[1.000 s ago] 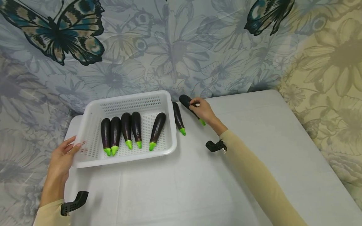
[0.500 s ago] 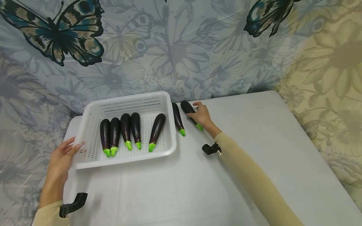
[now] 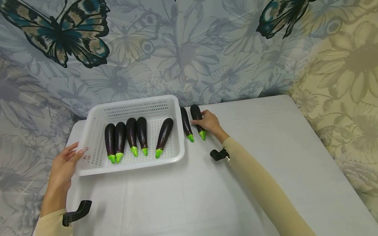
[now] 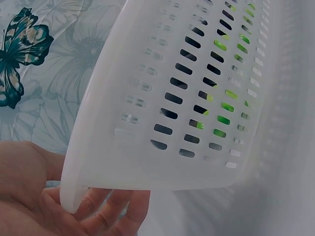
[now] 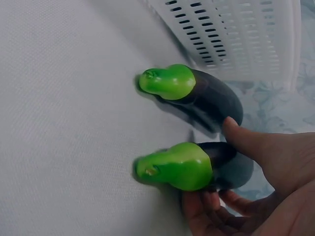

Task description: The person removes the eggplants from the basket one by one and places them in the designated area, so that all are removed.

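My left hand (image 3: 65, 162) holds the left end of a white perforated plastic basket (image 3: 133, 168); in the left wrist view its fingers (image 4: 106, 211) show beneath the rim. Inside the basket lie several dark purple eggplants with bright green stem ends, one of them an eggplant (image 3: 164, 133) apart at the right. Outside, by the basket's right wall, an eggplant (image 3: 186, 123) lies on the table. Just right of it, my right hand (image 3: 210, 122) grips another eggplant (image 3: 196, 113), thumb on one side and fingers on the other, as the right wrist view shows. Both green ends point toward me.
A white cloth covers the table (image 3: 189, 196). Behind it hangs a flowered, butterfly-printed backdrop (image 3: 183, 49), close to the basket's far rim. Each sleeve carries a black wrist mount, such as the left mount (image 3: 77, 213).
My right hand has brought its eggplant down and left, turning it more upright in view, nearly parallel to the neighbouring eggplant. The left hand and basket stay in place.
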Motion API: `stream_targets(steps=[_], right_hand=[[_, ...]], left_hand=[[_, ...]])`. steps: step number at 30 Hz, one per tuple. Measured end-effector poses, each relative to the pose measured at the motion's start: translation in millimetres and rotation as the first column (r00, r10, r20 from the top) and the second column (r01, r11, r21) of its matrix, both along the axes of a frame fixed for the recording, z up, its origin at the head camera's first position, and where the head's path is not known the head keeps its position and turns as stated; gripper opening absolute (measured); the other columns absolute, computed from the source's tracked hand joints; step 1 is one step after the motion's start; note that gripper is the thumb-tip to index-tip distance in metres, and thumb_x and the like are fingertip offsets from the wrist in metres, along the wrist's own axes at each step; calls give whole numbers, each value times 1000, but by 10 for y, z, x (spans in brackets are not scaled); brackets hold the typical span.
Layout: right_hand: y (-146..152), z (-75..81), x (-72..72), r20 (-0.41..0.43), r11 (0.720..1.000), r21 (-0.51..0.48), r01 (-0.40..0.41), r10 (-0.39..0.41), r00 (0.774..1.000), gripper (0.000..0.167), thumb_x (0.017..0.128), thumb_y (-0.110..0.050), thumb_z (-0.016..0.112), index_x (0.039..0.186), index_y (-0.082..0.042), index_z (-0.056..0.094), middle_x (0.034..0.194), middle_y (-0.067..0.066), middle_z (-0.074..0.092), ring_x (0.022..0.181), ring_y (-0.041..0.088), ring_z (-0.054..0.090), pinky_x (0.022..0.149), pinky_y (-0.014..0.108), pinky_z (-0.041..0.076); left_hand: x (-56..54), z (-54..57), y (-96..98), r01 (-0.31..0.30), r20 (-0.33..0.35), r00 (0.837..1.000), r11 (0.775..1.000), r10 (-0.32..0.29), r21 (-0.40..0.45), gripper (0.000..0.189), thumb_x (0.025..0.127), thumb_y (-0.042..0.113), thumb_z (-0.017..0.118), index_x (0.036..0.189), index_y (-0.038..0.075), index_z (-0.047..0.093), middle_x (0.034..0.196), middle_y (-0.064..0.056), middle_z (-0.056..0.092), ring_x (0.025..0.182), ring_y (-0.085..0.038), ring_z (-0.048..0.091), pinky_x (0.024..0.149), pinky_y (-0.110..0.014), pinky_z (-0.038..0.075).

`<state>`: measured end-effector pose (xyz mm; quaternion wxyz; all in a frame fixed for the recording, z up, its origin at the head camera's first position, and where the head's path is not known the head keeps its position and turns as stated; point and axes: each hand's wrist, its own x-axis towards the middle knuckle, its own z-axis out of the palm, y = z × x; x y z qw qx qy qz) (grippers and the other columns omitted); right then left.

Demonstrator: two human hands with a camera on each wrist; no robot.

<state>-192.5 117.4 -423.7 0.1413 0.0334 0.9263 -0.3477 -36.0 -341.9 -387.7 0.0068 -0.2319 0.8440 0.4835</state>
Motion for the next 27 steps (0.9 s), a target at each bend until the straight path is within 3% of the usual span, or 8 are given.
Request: stream_targets(steps=[6,9,14,18,22,24,27], right_hand=[[5,9,7,11,1000,-22,0,1,1000,76,87,-46,70,138,5,45,128,24,57,115,36,55,97,45,44],[2,10,9,13,1000,-21,-3,3,1000,76,87,-46,70,138,5,45,124,23,60,109,35,58,95,44,45],[1,14,6,22,1000,-27,-3,3,1000,77,89,-47,69,139,5,44,120,23,61,106,34,59,94,43,46],[3,14,-7,27,999,-44,0,1,1000,83,88,-48,69,143,6,38,112,22,64,101,32,61,97,44,45],[21,19,-12,40,998,-68,2,1,999,88,88,-49,69,146,5,33,96,19,68,83,28,65,93,42,48],[24,19,-19,52,997,-75,-4,8,999,87,88,-48,69,147,4,32,97,19,69,76,25,66,86,39,50],[41,21,-25,65,996,-93,-13,19,998,84,89,-45,69,148,3,32,106,19,68,75,24,67,75,34,52]], left_hand=[[-30,-151,-117,-38,-27,999,999,39,22,59,98,36,58,151,16,40,120,0,55,83,3,55,63,-19,50],[-52,-274,-219,-76,-68,994,994,81,81,57,95,34,64,147,19,46,113,4,58,81,1,58,59,-20,50],[-81,-383,-316,-52,-69,996,997,55,51,59,95,39,63,148,22,45,109,11,56,83,1,59,61,-20,52],[-70,-335,-260,-47,-46,998,999,48,5,61,95,43,60,150,21,42,113,9,53,84,3,57,62,-19,51],[-35,-135,-96,-17,-33,999,1000,17,-15,60,100,35,56,152,12,36,112,6,52,83,4,56,63,-19,51],[-18,-40,-29,4,-28,1000,1000,-5,-19,59,102,31,53,153,7,33,109,9,51,82,5,55,63,-18,51],[-7,17,27,10,-33,999,1000,-10,-11,58,102,26,52,153,5,32,104,15,49,80,7,55,63,-17,51]])
